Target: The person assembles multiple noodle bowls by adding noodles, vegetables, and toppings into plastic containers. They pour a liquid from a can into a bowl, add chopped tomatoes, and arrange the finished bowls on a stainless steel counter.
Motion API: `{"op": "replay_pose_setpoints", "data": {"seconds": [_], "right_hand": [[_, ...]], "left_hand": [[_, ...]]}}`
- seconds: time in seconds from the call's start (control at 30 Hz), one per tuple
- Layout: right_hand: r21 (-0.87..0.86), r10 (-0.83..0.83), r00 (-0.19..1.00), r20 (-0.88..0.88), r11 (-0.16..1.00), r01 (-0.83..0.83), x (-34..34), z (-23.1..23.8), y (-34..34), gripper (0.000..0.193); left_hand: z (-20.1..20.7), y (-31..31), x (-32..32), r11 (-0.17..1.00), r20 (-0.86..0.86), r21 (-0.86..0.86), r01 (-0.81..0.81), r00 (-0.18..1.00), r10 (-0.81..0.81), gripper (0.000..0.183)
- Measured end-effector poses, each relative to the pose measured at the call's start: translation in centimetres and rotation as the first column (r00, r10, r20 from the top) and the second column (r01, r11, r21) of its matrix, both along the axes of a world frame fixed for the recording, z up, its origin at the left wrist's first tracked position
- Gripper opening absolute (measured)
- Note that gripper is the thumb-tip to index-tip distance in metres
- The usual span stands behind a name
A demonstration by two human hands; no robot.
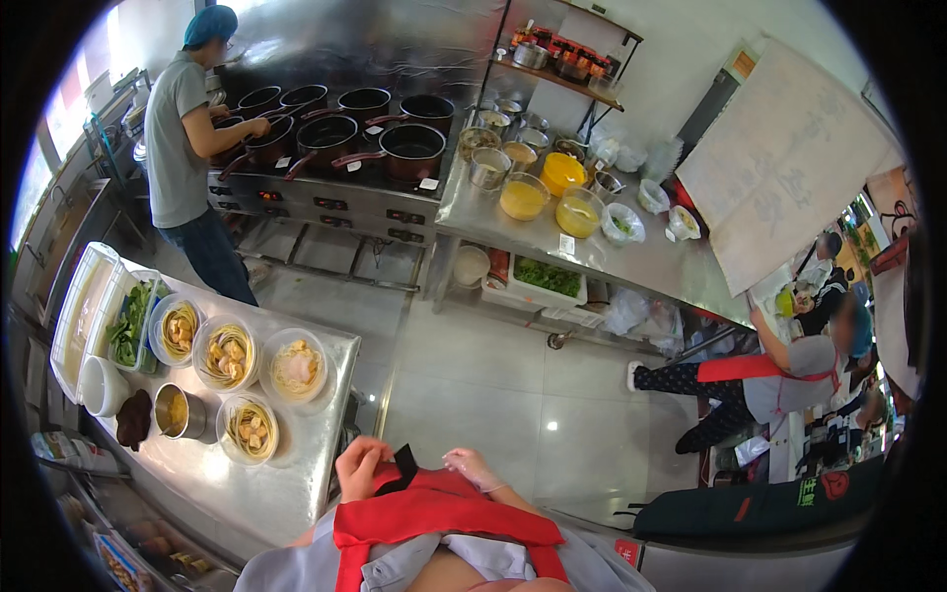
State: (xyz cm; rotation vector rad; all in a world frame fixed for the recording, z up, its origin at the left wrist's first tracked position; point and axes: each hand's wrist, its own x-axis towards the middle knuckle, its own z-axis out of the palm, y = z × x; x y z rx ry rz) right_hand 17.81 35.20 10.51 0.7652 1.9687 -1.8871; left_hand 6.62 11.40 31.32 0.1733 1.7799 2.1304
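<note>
My left hand is in front of my red apron, its fingers curled in. Right beside it a flat black piece stands out against the apron; I cannot tell whether the fingers grip it. My right hand, which looks covered by a clear plastic glove, is a little to the right with its fingers drawn together. What it holds, if anything, is too small to make out. On the steel table to the left, the nearest bowl of noodles with yellowish chunks is apart from both hands.
The steel table also bears more noodle bowls, a metal pot and a tub of greens. A person works at a stove with several pots. Another person stands right of the ingredient counter.
</note>
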Motion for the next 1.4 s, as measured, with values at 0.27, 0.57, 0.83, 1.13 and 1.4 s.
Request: {"op": "replay_pose_setpoints", "data": {"seconds": [0.27,0.57,0.83,1.13,1.4], "right_hand": [[0.004,-0.246,0.96,0.133,0.969,0.247,4.7,-3.5,4.9,0.023],[0.01,0.298,0.942,-0.154,0.954,-0.3,-7.7,-0.2,0.0,0.024],[-0.031,0.862,0.354,-0.364,0.369,-0.929,-6.3,-1.2,-15.7,0.027],[-0.161,0.991,0.132,-0.033,0.125,-0.979,13.8,-20.0,-30.5,0.02],[-0.249,0.98,0.181,0.086,0.198,-0.948,29.1,-29.3,-39.8,0.018]], "left_hand": [[1.5,6.3,-3.8,0.984,-0.642,-0.16,0.078,0.749,-0.164,0.014],[-11.6,-6.7,6.5,0.752,-0.256,-0.467,-0.466,0.885,0.389,0.01],[-29.2,-14.1,34.5,-0.257,0.036,-0.573,-0.778,-0.337,0.941,0.021],[-54.4,-31.7,64.7,-0.258,-0.17,-0.899,-0.353,-0.261,0.95,0.036],[-66.5,-50.4,71.8,0.168,0.367,-0.911,-0.377,-0.554,0.747,0.077]]}}
